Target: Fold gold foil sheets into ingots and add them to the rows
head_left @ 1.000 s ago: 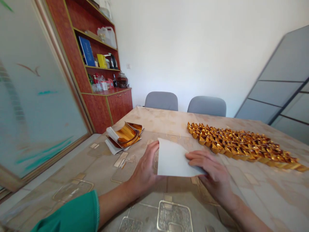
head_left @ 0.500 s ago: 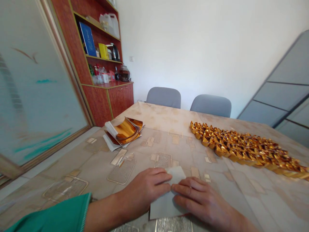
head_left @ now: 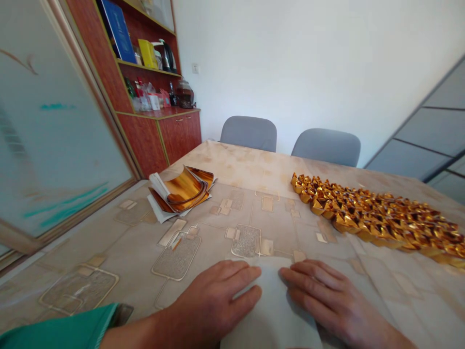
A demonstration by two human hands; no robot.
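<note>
A pale sheet of paper [head_left: 272, 312] lies on the table in front of me, its near end cut off by the bottom of the view. My left hand [head_left: 221, 298] rests on the sheet's left side, thumb and forefinger stretched out with a gap between them. On the right side, my right hand [head_left: 327, 298] lies with its fingers extended over the paper's edge. Bare paper shows between the two hands. Beyond the left hand is a loose stack of curled gold foil sheets [head_left: 185, 189] with pale backs.
Rows of folded gold foil pieces [head_left: 378, 215] cover the table's right side. The patterned tablecloth [head_left: 232, 174] runs to the far edge, where two grey chairs [head_left: 249, 132] [head_left: 327, 145] stand. A wooden cabinet [head_left: 178, 135] is at the back left, beside a frosted glass panel [head_left: 65, 160].
My hands have moved apart, the right one further right, and more of the paper shows between them. The paper sits lower in view. The camera has tilted down and shifted slightly.
</note>
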